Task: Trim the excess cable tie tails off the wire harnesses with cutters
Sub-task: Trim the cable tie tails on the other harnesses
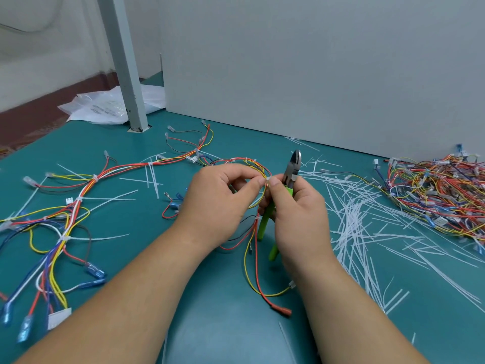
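Multicoloured wire harness (249, 160) of thin red, yellow and orange leads is held at the frame's middle over the teal table (236, 135), its loop pinched between thumb and forefinger of the left hand (217, 203). The right hand (299, 214) meets it fingertip to fingertip, pinching the same spot while its other fingers curl round green-handled steel cutters (291, 170), head pointing up. Loose white cable tie tails (354, 219) litter the right centre, a tangled harness pile (433, 195) lies at the right edge, and untrimmed harnesses (78, 200) spread across the left.
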{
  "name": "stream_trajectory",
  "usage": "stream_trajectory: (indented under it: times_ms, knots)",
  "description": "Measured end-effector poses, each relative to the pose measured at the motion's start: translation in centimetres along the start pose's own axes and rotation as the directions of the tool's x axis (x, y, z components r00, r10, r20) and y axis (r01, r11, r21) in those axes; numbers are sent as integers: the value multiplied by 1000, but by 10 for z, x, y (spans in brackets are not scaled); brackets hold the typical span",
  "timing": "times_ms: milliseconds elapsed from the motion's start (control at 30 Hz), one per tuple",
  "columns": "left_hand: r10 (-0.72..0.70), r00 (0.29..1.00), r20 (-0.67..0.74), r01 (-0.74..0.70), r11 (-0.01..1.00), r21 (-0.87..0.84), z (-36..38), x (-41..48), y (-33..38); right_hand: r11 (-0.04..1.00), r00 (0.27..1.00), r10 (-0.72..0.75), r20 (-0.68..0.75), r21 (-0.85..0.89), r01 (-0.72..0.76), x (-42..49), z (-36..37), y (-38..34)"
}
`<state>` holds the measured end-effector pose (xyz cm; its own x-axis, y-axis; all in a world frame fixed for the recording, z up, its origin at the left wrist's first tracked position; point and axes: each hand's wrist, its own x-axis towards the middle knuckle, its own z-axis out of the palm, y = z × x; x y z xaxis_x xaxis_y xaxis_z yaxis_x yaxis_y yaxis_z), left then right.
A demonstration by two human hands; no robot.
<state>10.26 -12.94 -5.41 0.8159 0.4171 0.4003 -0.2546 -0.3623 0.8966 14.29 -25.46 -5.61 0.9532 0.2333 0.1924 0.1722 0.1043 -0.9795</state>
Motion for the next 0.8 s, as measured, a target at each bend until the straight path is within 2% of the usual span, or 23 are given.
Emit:
stream_trajectory:
  times_ms: [100, 200, 300, 367, 433, 500, 533, 600, 700, 800]
  knots:
    - [52, 986, -158, -47, 998, 40, -2, 0, 4, 997, 998, 26, -57, 71, -22, 1, 0, -2]
    - [170, 935, -311, -92, 964, 249, -12, 4, 4, 952, 980, 94, -174, 303, -37, 10, -5, -7]
    - [140, 931, -338, 39, 880, 474, -20, 7, -2, 862, 926, 190, -327, 507, 3, 20, -16, -11]
    - [12, 957, -289, 179, 760, 625, -23, 7, -7, 827, 870, 246, -427, 561, 42, 24, -23, -13]
    - [-204, 961, -184, 272, 604, 749, -23, 6, -14, 807, 825, 298, -481, 588, 51, 27, -28, -12]
    - [-375, 923, -84, 276, 496, 824, -22, 6, -19, 797, 809, 335, -483, 603, 30, 29, -32, -10]
    - [-411, 910, -49, 259, 472, 843, -20, 6, -20, 793, 810, 347, -473, 608, 15, 30, -32, -10]
    - [-419, 908, 0, 230, 498, 836, -19, 5, -17, 798, 813, 364, -455, 603, -20, 28, -30, -9]
    - [-390, 910, 138, 142, 607, 782, -14, 2, -10, 823, 817, 362, -449, 565, -54, 25, -27, -10]
    - [-368, 900, 234, 59, 635, 770, -7, -4, -5, 838, 838, 349, -419, 539, -79, 25, -24, -8]
